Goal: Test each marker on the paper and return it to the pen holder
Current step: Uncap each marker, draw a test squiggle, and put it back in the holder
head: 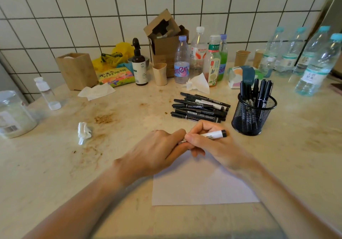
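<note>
Upper middle of the frame: a clear bottle reads "anten" on its pink-blue label. Right of it, a tea bottle has "东方" on its green band. A tissue pack says "TISSUE". Marker print is too small to read.

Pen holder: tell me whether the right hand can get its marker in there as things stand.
Probably yes. The pen holder stands just beyond the right hand, nothing between them, but the left hand also grips the marker.
</note>
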